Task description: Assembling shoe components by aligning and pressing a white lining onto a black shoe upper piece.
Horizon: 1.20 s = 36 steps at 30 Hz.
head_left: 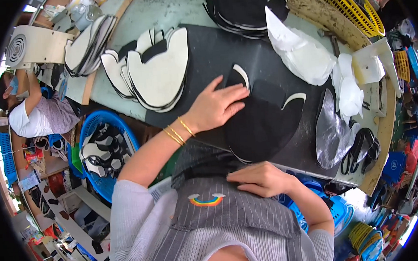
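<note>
Black cut piece (268,129) is reaching the table (169,12) edge; left hand (216,106) is spreading by a white strip (242,75), right hand (263,178) is curling, grip unclear.

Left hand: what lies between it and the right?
In the head view, a flat black piece lies between the left hand and the right hand.

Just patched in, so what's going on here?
The person's left hand is over a black cut piece lying on the dark mat, fingertips at its white-edged left tip. The right hand is by the apron, on the piece's near side. Stacked white pieces lie farther left.
</note>
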Tool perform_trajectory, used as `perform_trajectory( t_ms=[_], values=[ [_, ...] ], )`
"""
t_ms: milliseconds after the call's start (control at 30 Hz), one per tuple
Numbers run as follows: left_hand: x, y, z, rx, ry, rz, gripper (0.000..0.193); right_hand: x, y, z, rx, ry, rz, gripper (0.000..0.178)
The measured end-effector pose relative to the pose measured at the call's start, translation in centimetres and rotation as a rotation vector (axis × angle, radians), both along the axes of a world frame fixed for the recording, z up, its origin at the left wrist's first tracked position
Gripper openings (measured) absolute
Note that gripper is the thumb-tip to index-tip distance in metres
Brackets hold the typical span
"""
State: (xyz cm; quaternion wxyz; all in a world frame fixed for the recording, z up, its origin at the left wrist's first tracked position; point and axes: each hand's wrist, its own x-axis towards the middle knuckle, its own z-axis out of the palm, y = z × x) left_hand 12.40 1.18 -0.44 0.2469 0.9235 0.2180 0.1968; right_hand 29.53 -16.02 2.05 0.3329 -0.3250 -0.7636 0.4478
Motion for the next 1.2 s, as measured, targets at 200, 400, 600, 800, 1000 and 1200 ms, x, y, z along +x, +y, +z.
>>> perform_trajectory(
  t_ms=[200,400,600,800,1000,1200],
  values=[
    [0.5,0.2,0.7,-0.393,-0.311,0.512,0.05,-1.4,3.8,-0.1,0.206,-0.233,-0.488,0.036],
    [2.4,0.8,0.5,0.22,-0.367,0.504,0.033,-2.2,3.9,-0.8,0.333,-0.646,-0.394,0.054],
    [2.7,-1.9,-0.4,0.026,-0.041,0.168,0.05,-1.0,4.2,-0.9,0.326,-0.725,-0.587,0.061],
    [2.5,-2.5,0.0,0.298,0.229,0.138,0.074,4.1,3.2,-0.3,0.203,-0.985,-0.674,0.07],
    [1.9,-2.4,-0.8,0.274,0.151,0.19,0.072,6.4,7.0,3.9,0.322,-0.899,-0.954,0.069],
    [-0.5,-5.5,3.8,-1.316,-0.55,0.462,0.078,1.3,3.9,-0.9,0.318,-0.911,-0.692,0.078]
  ],
)
